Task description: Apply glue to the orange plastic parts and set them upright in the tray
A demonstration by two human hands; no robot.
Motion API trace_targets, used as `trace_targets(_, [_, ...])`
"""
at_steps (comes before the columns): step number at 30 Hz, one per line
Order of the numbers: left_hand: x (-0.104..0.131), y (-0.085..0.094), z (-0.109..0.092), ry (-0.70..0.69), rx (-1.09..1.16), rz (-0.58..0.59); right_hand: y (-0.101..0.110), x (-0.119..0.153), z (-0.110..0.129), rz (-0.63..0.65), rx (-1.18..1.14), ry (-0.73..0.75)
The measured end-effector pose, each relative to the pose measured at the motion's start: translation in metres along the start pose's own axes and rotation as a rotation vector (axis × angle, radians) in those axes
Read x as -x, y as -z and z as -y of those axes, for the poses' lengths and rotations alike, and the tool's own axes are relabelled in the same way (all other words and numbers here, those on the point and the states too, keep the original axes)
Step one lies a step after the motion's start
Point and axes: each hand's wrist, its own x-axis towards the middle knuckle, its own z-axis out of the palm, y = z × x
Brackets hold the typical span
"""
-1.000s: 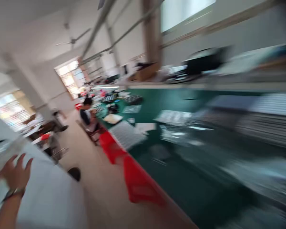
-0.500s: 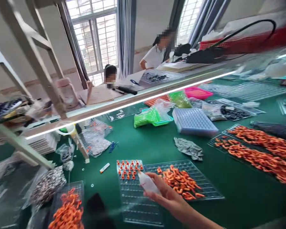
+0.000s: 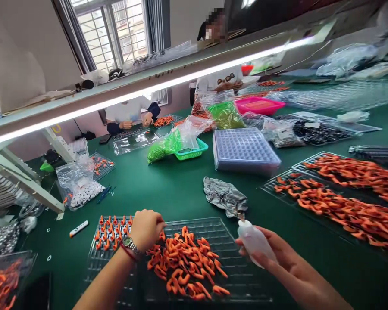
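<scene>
- Your R hand (image 3: 286, 262) grips a white squeeze bottle (image 3: 257, 245), fingers wrapped round its body, nozzle angled up & away. A light grip w/ even pressure would likely avoid a stray squirt.
- Your L hand (image 3: 147, 228), fingers curled down, is at the upper L edge of loose orange pcs (image 3: 184, 262); can't tell if it's pinching one. Lifting single pcs from the pile's edge should limit tangles.
- The pile lies on a clear ribbed tray (image 3: 245, 262) btwn your hands; L of it, small orange pcs (image 3: 114, 232) stand in rows. A low wrist could knock them, so clearance matters.
- Crumpled grey cloth (image 3: 224, 196) sits by the nozzle; contact unclear. It may snag the tip.
- Beyond, on the green surface (image 3: 132, 183): marker (image 3: 79, 228) far L, stacked clear trays (image 3: 245, 148) behind the cloth, more orange pcs (image 3: 339, 206) R.
</scene>
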Motion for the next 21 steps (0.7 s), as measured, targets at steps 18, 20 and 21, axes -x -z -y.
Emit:
trace_targets(18, [0.041, -0.008, -0.045, 0.424, -0.083, 0.200, 0.048, 0.043, -0.049, 0.155, 0.001, 0.160])
trace_targets(20, [0.038, -0.008, -0.046, 0.428, -0.091, 0.205, 0.049, 0.044, -0.049, 0.129, -0.006, 0.148])
trace_targets(21, [0.036, -0.008, -0.046, 0.424, -0.096, 0.207, 0.049, 0.044, -0.049, 0.118, -0.011, 0.138])
